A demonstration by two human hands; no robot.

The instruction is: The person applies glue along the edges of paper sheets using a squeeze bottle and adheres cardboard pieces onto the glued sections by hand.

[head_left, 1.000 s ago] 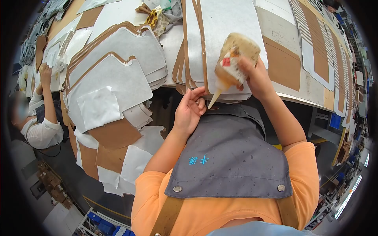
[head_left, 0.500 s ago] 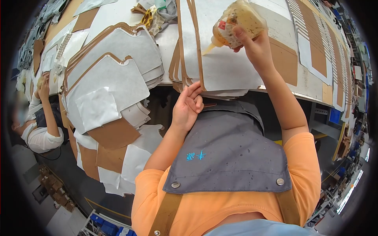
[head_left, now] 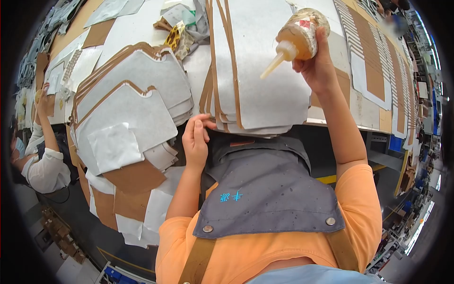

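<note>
My right hand (head_left: 318, 66) grips a stained, squeezable bottle (head_left: 302, 34) of amber liquid, its pale nozzle tilted down to the left above a stack of white panels (head_left: 269, 90). Brown strips show along the left edges of these panels. At the stack's lower left corner is my left hand (head_left: 196, 137), palm turned up, fingers partly curled and apart, with nothing visible in it. Its fingertips are close to the panel edges; whether they touch is unclear.
Another stack of white, brown-edged panels (head_left: 123, 109) fans out at the left. Behind it lie crumpled cloths (head_left: 182, 40). A co-worker (head_left: 47, 165) sits at the far left. Striped brown-and-white sheets (head_left: 371, 61) cover the right side.
The bottle has risen away from my left hand, and its nozzle now points down-left over the panels. My left hand has shifted left and slightly down.
</note>
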